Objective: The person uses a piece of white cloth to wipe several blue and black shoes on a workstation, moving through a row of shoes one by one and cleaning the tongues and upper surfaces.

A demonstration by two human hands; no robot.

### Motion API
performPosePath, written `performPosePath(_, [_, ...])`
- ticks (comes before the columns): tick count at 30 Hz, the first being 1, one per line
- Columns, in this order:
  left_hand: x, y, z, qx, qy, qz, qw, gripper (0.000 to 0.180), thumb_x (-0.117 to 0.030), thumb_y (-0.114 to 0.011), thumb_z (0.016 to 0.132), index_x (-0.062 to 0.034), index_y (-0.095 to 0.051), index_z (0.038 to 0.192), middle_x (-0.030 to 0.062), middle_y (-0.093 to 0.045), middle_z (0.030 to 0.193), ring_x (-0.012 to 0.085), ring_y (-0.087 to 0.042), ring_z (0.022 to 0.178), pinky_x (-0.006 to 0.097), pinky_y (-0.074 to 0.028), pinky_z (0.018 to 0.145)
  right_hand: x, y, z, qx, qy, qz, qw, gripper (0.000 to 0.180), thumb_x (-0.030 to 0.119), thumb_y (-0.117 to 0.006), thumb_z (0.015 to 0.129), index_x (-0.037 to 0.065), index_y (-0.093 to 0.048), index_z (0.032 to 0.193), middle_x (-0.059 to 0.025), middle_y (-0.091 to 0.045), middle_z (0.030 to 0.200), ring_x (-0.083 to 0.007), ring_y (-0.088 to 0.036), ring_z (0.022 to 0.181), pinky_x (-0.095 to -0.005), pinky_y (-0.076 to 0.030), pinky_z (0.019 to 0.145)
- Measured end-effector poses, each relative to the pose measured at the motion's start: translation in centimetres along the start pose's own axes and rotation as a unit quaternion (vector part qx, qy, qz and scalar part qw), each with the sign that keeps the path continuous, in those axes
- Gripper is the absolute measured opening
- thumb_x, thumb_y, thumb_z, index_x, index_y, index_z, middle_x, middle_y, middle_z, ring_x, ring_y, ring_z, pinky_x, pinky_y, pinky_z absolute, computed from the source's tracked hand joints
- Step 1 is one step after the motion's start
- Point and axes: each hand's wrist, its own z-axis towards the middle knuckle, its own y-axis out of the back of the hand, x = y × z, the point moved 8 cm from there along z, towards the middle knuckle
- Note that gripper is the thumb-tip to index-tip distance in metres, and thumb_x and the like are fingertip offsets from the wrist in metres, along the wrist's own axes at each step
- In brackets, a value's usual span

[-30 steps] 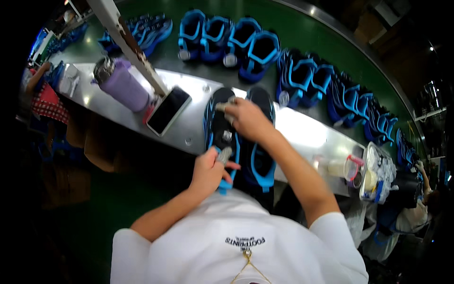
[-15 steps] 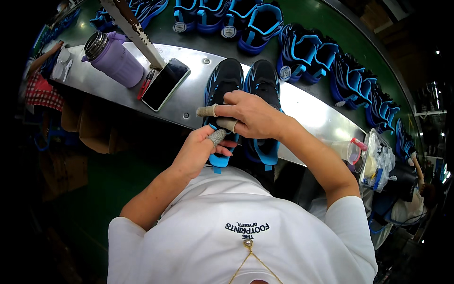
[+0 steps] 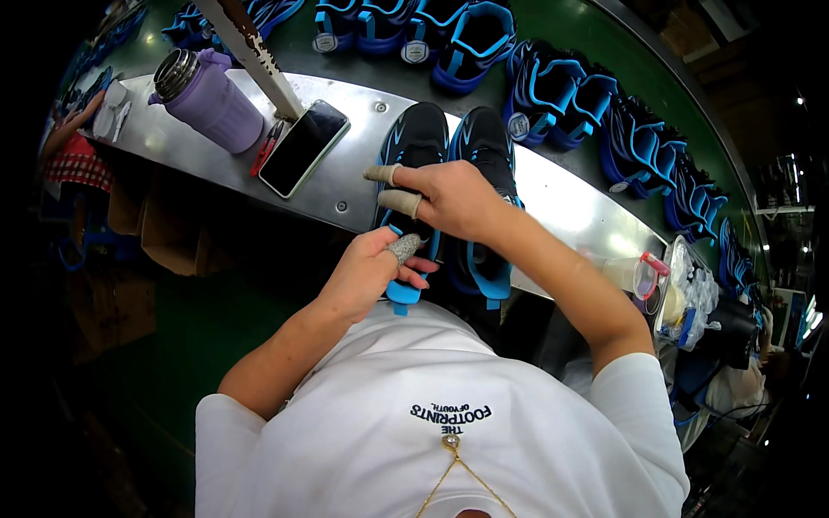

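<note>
A pair of black and blue sports shoes lies side by side before me, toes pointing away: the left shoe (image 3: 420, 134) and the right shoe (image 3: 482, 138). My left hand (image 3: 367, 268) grips the left shoe at its opening, near the tongue; a grey cover wraps one of its digits, and its other fingers curl over the collar. Above the laces of that same shoe is my right hand (image 3: 453, 200), with two fingers in beige finger covers stretched out to the left and apart. Its remaining fingers are hidden beneath the palm.
On the metal ledge (image 3: 332, 177) are a phone (image 3: 304, 148), red snippers (image 3: 267, 148) and a purple bottle (image 3: 207, 102) beside a worn post (image 3: 250, 56). More shoes (image 3: 475, 47) line the green belt beyond. A tray of plastic bags (image 3: 691, 289) stands right; another person's arm shows far left.
My right hand has moved a little away from me, lifting its covered fingers farther from my left hand. The left hand stays at the shoe's opening, almost unmoved.
</note>
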Motion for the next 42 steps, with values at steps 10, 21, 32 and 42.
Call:
performPosePath(10, [0.1, -0.6, 0.4, 0.01, -0.029, -0.051, 0.998, 0.024, -0.005, -0.044, 0.099, 0.0075, -0.059, 0.115, 0.0166, -0.065, 0.107, 0.025, -0.069, 0.094, 0.03, -0.058, 0.072, 1.6, 0.1, -1.7, -0.005, 0.182, -0.057, 0.982, 0.057, 0.015, -0.068, 0.084, 0.021, -0.056, 0.139, -0.0081, -0.051, 0.086, -0.0284, -0.053, 0.08, -0.0386, -0.046, 0.069])
performPosePath(21, [-0.4, -1.1, -1.1, 0.036, 0.022, -0.089, 0.995, 0.024, -0.005, -0.046, 0.1, 0.0088, -0.056, 0.117, 0.0185, -0.062, 0.114, 0.0311, -0.069, 0.099, 0.033, -0.059, 0.075, 2.7, 2.3, -2.1, 0.115, 0.252, -0.018, 0.961, 0.061, 0.016, -0.067, 0.084, 0.022, -0.05, 0.142, -0.011, -0.054, 0.098, -0.0293, -0.053, 0.095, -0.0402, -0.048, 0.082])
performPosePath(32, [0.2, -2.4, -0.6, 0.059, -0.044, -0.139, 0.988, 0.025, -0.007, -0.049, 0.1, 0.0091, -0.057, 0.118, 0.0181, -0.062, 0.111, 0.0312, -0.069, 0.099, 0.033, -0.059, 0.073, 1.9, 0.7, -3.7, -0.029, 0.069, -0.107, 0.991, 0.051, 0.026, -0.064, 0.093, 0.019, -0.053, 0.143, -0.0122, -0.055, 0.071, -0.0272, -0.058, 0.06, -0.0376, -0.048, 0.055])
performPosePath(42, [-3.0, -7.8, -4.3, 0.052, -0.303, 0.498, 0.811, 0.045, -0.029, -0.063, 0.092, -0.0181, -0.059, 0.135, 0.0264, -0.061, 0.11, 0.0415, -0.058, 0.105, 0.043, -0.047, 0.092, -9.6, 13.3, -6.1, -0.121, -0.223, 0.063, 0.965, 0.04, 0.034, -0.056, 0.098, 0.012, -0.063, 0.131, -0.0129, -0.071, 0.086, -0.0202, -0.067, 0.074, -0.0331, -0.053, 0.076])
